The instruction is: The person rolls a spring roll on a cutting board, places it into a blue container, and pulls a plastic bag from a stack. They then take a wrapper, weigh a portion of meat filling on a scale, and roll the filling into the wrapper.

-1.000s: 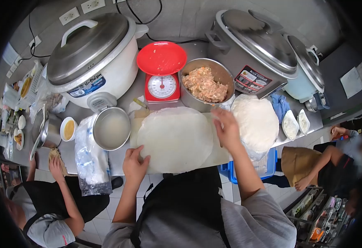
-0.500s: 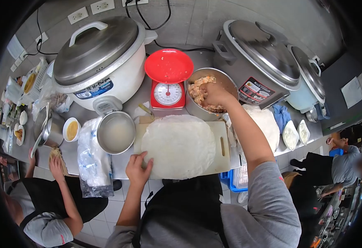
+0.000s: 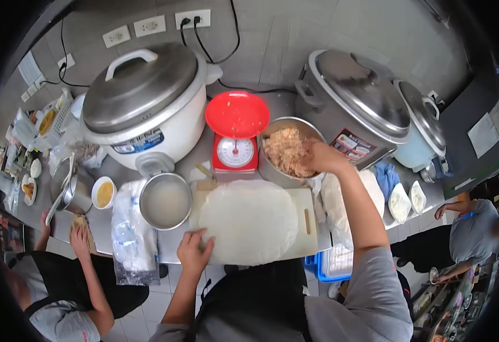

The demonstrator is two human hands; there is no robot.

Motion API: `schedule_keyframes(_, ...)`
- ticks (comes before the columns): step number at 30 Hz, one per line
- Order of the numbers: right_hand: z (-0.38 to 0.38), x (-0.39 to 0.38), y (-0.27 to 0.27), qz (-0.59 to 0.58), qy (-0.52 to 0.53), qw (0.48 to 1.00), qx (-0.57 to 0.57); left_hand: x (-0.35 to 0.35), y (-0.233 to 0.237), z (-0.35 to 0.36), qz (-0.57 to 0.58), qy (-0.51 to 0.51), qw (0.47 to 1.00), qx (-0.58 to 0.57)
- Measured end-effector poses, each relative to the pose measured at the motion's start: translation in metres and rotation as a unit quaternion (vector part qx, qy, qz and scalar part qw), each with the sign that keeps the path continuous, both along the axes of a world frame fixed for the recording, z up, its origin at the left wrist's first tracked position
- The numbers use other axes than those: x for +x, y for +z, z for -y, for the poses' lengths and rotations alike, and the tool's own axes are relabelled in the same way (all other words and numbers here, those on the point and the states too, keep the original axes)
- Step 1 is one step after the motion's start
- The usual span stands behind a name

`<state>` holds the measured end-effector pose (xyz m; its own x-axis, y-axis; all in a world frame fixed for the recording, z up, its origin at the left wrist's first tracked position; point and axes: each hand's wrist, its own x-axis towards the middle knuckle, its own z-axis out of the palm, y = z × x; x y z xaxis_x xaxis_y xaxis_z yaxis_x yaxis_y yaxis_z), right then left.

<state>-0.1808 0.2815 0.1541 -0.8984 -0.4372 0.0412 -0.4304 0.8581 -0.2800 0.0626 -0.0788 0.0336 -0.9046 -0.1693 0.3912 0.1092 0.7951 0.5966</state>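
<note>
My right hand [image 3: 325,158] reaches into a metal bowl [image 3: 268,166] of pinkish-orange minced filling [image 3: 286,149], at the bowl's right side. Its fingers are sunk in or hidden by the filling. On a pale cutting board [image 3: 306,199] lies a thin, round, translucent wrapper sheet [image 3: 248,219]. My left hand [image 3: 195,251] rests at the left edge of board and sheet, thumb apart from the fingers, holding nothing. Behind the board stands a red kitchen scale [image 3: 235,154] with crumbs in its red pan [image 3: 237,114]. Left of the board is a metal bowl of cloudy liquid [image 3: 165,200].
Large rice cookers [image 3: 147,85] [image 3: 363,91] line the wall. A plastic-wrapped pack [image 3: 134,228], a small bowl of yellow liquid [image 3: 104,192] and a pot [image 3: 70,182] stand left. Stacked wrapper sheets [image 3: 341,199] lie right. Co-workers [image 3: 67,285] [image 3: 472,233] stand on both sides.
My right hand has moved to the right side of the bowl, uncovering more filling. My left hand stays at the board's edge. The whole view has tilted upward slightly.
</note>
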Motion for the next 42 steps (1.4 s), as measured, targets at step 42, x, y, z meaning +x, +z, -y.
schedule_keyframes(42, 0.018, -0.024, 0.05, 0.203, -0.15, 0.911, -0.326, 0.007, -0.003, 0.002, -0.002, 0.008, 0.999, 0.035)
